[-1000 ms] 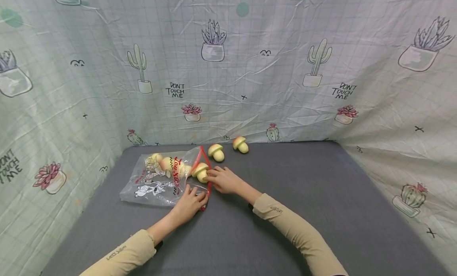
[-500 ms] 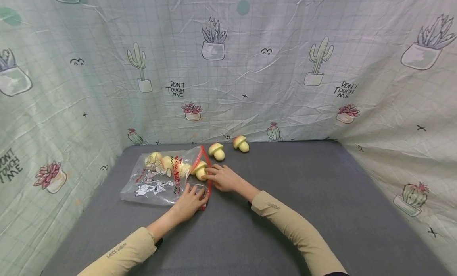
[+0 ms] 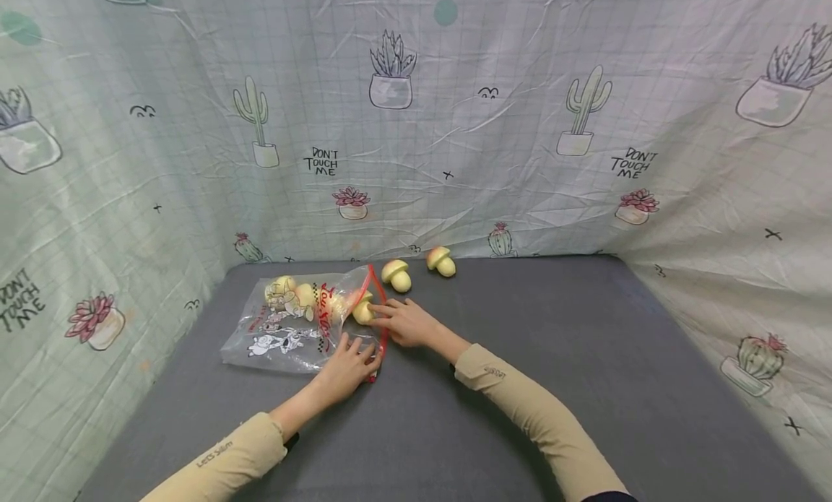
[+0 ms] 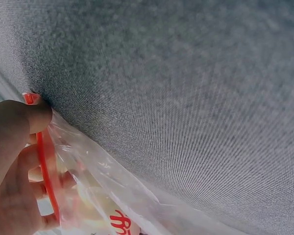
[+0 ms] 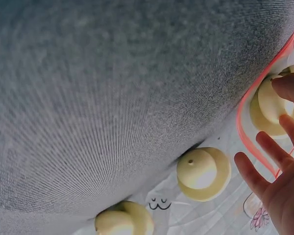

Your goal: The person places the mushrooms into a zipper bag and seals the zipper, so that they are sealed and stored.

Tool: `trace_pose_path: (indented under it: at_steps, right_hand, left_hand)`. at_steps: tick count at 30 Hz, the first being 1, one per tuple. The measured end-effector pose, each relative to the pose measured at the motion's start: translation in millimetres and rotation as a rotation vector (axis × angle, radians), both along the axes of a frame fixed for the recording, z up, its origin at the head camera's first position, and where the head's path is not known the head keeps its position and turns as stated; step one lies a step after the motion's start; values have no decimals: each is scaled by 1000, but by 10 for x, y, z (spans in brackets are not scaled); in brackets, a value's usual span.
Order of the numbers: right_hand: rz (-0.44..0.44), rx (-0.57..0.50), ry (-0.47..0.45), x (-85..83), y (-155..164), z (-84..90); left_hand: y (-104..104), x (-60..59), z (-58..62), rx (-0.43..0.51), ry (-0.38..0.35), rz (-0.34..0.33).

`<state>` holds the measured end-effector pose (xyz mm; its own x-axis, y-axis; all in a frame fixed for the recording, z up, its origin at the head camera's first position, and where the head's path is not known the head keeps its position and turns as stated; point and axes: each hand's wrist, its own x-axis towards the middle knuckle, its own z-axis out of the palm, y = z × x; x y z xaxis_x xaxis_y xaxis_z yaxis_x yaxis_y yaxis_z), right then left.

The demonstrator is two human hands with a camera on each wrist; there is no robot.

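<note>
A clear zip bag with a red zip edge lies on its side at the left of the table, several yellow toy mushrooms inside it. My left hand holds the near corner of its mouth. In the left wrist view the thumb pinches the red zip and the other fingers are behind the film. My right hand is at the mouth, where thumb and index finger pinch the stem of a toy mushroom. That mushroom lies just inside the red edge, partly hidden by the film.
Two more toy mushrooms lie outside the bag, one just beyond its mouth and another farther right near the table's back edge. A printed cloth hangs behind and beside the grey table.
The pinched mushroom has slid a little left, deeper into the bag mouth, and my right hand has followed slightly. My left hand keeps its hold on the bag.
</note>
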<state>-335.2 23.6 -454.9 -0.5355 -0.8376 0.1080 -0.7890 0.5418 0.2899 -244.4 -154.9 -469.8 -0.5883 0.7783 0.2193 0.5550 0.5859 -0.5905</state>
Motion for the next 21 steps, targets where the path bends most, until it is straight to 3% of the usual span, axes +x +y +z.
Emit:
trace_pose_path:
  at_steps: [11, 21]
  right_hand:
    - [-3, 6, -6, -45, -29, 18]
    - [-29, -8, -40, -102, -74, -8]
  left_hand:
    - [15, 19, 42, -12, 28, -18]
    - [4, 7, 58, -61, -23, 47]
